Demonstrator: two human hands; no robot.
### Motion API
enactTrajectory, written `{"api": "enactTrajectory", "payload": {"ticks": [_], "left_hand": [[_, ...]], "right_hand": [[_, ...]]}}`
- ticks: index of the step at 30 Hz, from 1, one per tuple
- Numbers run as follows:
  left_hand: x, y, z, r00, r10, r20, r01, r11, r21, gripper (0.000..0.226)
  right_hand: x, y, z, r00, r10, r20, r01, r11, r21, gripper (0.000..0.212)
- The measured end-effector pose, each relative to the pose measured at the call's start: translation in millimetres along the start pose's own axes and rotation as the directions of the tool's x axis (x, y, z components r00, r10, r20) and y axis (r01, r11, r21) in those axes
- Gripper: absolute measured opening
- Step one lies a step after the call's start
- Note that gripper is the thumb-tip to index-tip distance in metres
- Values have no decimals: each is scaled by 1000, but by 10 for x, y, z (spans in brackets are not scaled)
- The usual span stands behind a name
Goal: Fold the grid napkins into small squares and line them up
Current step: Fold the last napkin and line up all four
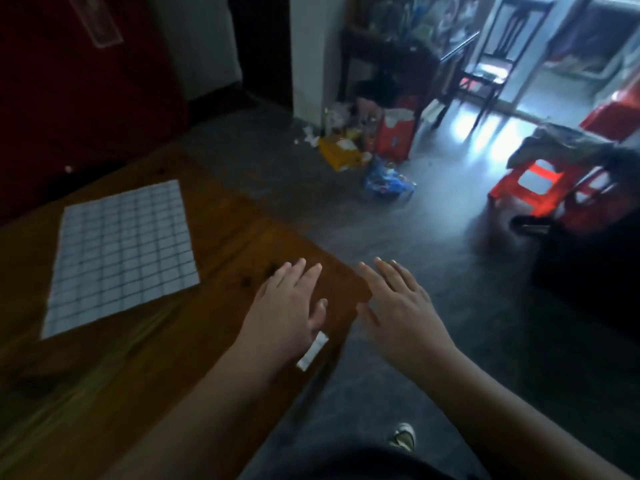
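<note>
Though dim and blurred, clear enough on the main points. On the table (104, 393), toward its left side: napkin (121, 258), unfolded, spread flat, grid up, well apart from both hands. Over the table's near right corner: left hand (291, 299), palm down, fingers (294, 275) straight and slightly apart, thumb out to the right, gripping nothing; touching the wood or hovering, cannot tell. Just beside that wrist, near the table edge: small white strip (312, 351), partly hidden under the wrist, too blurred to show a grid. Just past the edge, over the floor (450, 237): right hand (398, 299), palm down, fingers (384, 271) straight and spread, thumb toward the left hand, empty, close beside the left hand but not touching. Lower down, on the floor: shoe (403, 439). Farther off: litter (363, 147) by a wall, red stool (540, 181) at the right, dark chair (485, 64) near bright light.
</note>
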State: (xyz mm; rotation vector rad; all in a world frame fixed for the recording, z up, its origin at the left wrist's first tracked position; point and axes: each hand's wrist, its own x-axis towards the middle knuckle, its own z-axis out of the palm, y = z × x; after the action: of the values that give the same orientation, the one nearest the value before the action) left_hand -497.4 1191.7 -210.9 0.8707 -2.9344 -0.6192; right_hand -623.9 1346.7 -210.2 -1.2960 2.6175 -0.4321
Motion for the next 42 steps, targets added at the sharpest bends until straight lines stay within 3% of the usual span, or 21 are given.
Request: {"api": "enactTrajectory", "payload": {"ticks": [10,19,30,42], "left_hand": [[1604,2248,63,975,193,-109,-193,981,3,68],[3077,3260,-248,937,311,-160,-302,950,76,67],[5570,3030,-456,977,191,-99,-197,979,-53,73],[7640,2027,-1017,986,-8,-168,18,998,57,70]], "right_hand": [[513,2170,-1437,976,93,-198,-101,994,-28,67],[1544,3081,-2399,946,101,-308,-102,995,12,65],[3931,3735,-2823,942,109,-318,-108,994,19,67],[6735,3694,-2774,968,-61,-242,83,993,82,62]]}}
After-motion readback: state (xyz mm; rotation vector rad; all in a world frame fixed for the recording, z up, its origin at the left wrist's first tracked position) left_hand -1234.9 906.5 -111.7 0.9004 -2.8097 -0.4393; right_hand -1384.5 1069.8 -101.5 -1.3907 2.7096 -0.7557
